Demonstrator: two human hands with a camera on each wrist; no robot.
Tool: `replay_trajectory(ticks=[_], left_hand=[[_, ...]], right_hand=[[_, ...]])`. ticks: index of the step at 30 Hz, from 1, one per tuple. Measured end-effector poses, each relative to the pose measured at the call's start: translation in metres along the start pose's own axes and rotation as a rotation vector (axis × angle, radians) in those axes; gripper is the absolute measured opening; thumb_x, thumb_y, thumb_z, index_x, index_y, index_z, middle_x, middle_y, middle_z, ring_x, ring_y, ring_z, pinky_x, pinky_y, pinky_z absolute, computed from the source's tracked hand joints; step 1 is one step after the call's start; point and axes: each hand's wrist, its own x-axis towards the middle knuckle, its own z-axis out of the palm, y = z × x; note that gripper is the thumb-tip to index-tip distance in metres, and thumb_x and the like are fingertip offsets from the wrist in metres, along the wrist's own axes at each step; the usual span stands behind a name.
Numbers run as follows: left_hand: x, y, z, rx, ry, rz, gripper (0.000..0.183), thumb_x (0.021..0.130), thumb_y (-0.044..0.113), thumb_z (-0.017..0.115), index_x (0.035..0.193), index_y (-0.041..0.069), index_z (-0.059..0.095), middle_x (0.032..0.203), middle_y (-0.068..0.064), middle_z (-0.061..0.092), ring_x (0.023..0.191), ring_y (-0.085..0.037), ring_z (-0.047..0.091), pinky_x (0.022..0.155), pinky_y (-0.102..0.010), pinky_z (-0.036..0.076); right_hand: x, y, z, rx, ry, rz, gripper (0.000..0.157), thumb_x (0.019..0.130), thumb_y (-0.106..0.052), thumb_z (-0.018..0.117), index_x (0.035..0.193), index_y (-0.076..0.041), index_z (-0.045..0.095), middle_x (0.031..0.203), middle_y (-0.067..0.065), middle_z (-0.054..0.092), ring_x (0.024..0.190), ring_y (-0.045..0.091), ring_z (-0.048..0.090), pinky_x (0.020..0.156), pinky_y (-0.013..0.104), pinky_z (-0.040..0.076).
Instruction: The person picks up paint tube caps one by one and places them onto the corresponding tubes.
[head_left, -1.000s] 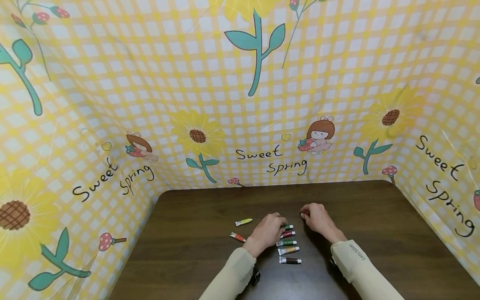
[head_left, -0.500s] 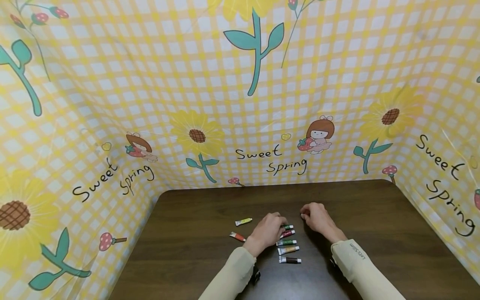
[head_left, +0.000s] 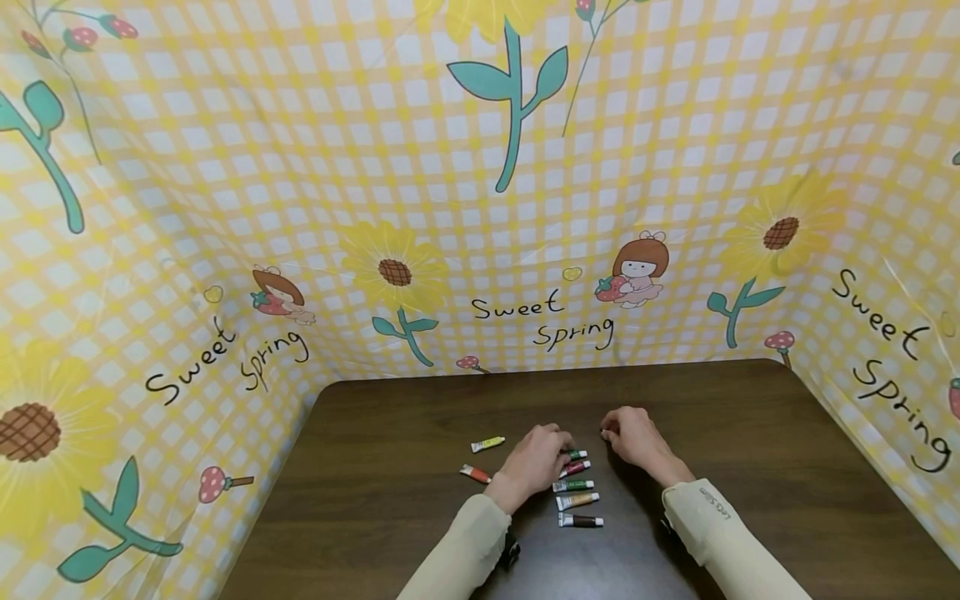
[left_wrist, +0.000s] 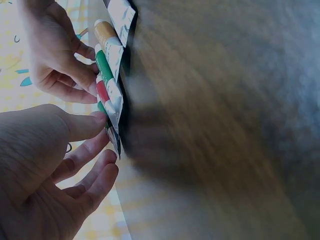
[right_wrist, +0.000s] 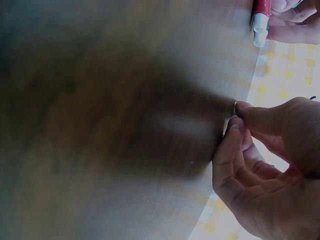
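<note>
My left hand (head_left: 536, 458) pinches the farthest green paint tube (head_left: 577, 455) between thumb and fingers, its white cap pointing right. In the left wrist view that tube's silver end (left_wrist: 113, 134) sticks out past the thumb. Nearer along the row lie a dark red tube (head_left: 576, 469), another green tube (head_left: 574, 486), an ochre tube (head_left: 578, 502) and a dark brown tube (head_left: 581, 522). My right hand (head_left: 633, 435) rests on the table to the right of the row, its fingers loosely curled. Thumb and index fingertips meet in the right wrist view, with no tube between them.
A yellow tube (head_left: 488, 444) and an orange-red tube (head_left: 475, 474) lie left of my left hand, the latter partly behind the wrist. The dark wooden table (head_left: 375, 517) ends at a yellow checked cloth (head_left: 525, 250) hung at the back and both sides.
</note>
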Motion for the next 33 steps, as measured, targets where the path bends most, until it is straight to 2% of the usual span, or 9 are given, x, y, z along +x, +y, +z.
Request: replay_trajectory(ticks=[6,15,23,33], left_hand=[[-0.003,-0.001,-0.002,-0.013,0.001,-0.002,0.014,0.103,0.014,0.072,0.116,0.012,0.078,0.110,-0.003,0.074,0.101,-0.019,0.070,0.089,-0.030,0.059],[-0.006,-0.002,-0.011,-0.011,0.012,0.009,0.016,0.104,0.018,0.071,0.117,0.013,0.078,0.111,-0.002,0.074,0.101,-0.016,0.070,0.088,-0.028,0.059],[-0.014,-0.005,-0.017,-0.029,0.008,-0.013,0.018,0.105,0.016,0.070,0.119,0.009,0.077,0.111,-0.005,0.074,0.099,-0.017,0.071,0.087,-0.028,0.060],[-0.024,-0.008,-0.021,0.027,0.050,0.001,0.015,0.104,0.016,0.070,0.115,0.010,0.079,0.107,-0.004,0.075,0.097,-0.019,0.071,0.088,-0.033,0.060]], right_hand=[[-0.002,-0.001,0.001,0.006,-0.007,-0.002,0.007,0.099,-0.005,0.073,0.095,-0.005,0.079,0.085,0.003,0.072,0.076,0.017,0.066,0.069,0.040,0.057],[-0.006,-0.002,-0.002,0.018,0.020,-0.052,0.007,0.099,-0.005,0.072,0.095,-0.004,0.078,0.086,0.003,0.072,0.078,0.016,0.066,0.070,0.040,0.058],[-0.011,-0.008,-0.004,0.003,0.033,-0.080,0.005,0.098,-0.004,0.074,0.094,-0.006,0.076,0.094,0.006,0.064,0.083,0.020,0.066,0.074,0.041,0.058],[-0.020,-0.015,-0.006,0.004,0.053,-0.125,0.009,0.097,-0.001,0.073,0.092,-0.008,0.075,0.091,0.004,0.062,0.081,0.016,0.061,0.072,0.037,0.056]])
